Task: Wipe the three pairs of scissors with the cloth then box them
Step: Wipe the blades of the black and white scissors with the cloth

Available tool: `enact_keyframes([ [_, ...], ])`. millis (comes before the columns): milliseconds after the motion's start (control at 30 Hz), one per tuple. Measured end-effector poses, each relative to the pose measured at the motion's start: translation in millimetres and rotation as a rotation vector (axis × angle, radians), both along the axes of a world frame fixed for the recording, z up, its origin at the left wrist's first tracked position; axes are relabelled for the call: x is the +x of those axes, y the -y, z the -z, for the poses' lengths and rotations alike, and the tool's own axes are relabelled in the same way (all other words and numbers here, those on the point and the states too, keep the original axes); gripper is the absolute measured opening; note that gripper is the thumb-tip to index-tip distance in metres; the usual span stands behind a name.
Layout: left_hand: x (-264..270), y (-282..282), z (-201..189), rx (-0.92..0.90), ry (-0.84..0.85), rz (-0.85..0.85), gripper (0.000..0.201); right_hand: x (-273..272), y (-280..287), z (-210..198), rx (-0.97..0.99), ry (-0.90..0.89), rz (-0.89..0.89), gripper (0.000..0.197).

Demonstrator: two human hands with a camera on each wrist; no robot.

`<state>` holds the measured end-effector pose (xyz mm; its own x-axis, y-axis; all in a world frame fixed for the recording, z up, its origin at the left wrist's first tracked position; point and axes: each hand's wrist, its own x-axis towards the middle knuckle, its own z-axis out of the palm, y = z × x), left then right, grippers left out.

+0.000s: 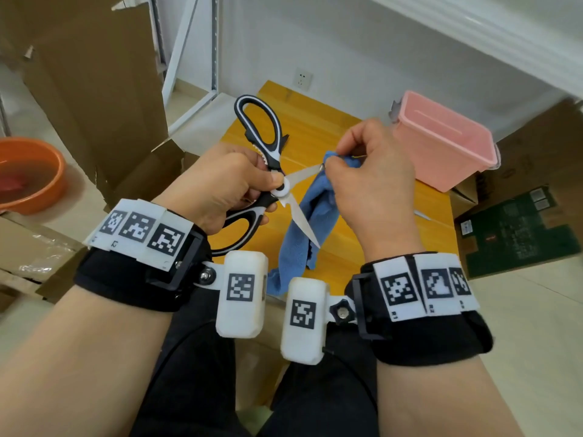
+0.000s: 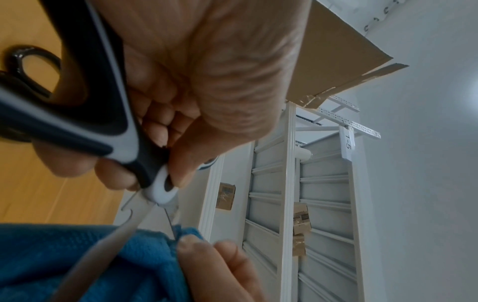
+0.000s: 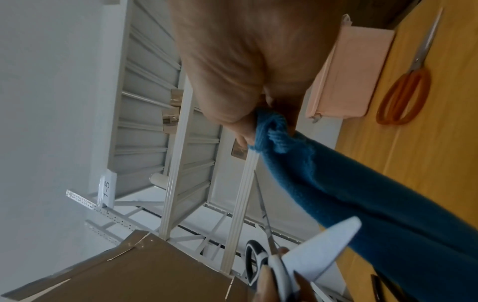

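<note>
My left hand grips black-and-white kitchen scissors near the pivot, thumb on the white pivot cap, blades spread wide above the yellow table. My right hand pinches a blue cloth around the upper blade near its tip, and the rest of the cloth hangs down behind the lower blade. A pink plastic box stands open at the table's back right. Orange-handled scissors lie flat on the table beside the pink box. A black scissors handle lies on the table behind my left hand.
An orange basin holding water sits on the floor at the left. Cardboard boxes stand left of the table and more on the right. A white metal shelf frame stands against the wall behind.
</note>
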<state>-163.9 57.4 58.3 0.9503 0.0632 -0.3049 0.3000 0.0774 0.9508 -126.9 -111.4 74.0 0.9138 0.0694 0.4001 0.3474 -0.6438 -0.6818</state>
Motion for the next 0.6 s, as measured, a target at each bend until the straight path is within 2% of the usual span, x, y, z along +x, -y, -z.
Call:
enact_keyframes([
  [100, 0.9, -6.4, 2.9, -0.039, -0.022, -0.026, 0.026, 3.1, 7.8, 1.9, 0.378, -0.095, 0.043, 0.023],
  [167, 0.6, -8.0, 3.0, -0.065, -0.018, -0.042, 0.032, 3.9, 13.3, 2.0, 0.459, -0.13, 0.071, 0.024],
  [367, -0.3, -8.0, 3.3, -0.107, -0.019, -0.04, 0.031, 1.5, 19.0, -2.2, 0.373, -0.121, 0.023, 0.023],
  [500, 0.5, -8.3, 2.3, -0.071, -0.015, -0.044, 0.034, -5.9, 9.5, -6.6, 0.255, -0.102, -0.109, 0.022],
  [600, 0.3, -5.4, -0.8, -0.013, -0.006, -0.026, 0.021, -12.3, -4.1, -6.0, 0.078, -0.058, -0.172, 0.022],
])
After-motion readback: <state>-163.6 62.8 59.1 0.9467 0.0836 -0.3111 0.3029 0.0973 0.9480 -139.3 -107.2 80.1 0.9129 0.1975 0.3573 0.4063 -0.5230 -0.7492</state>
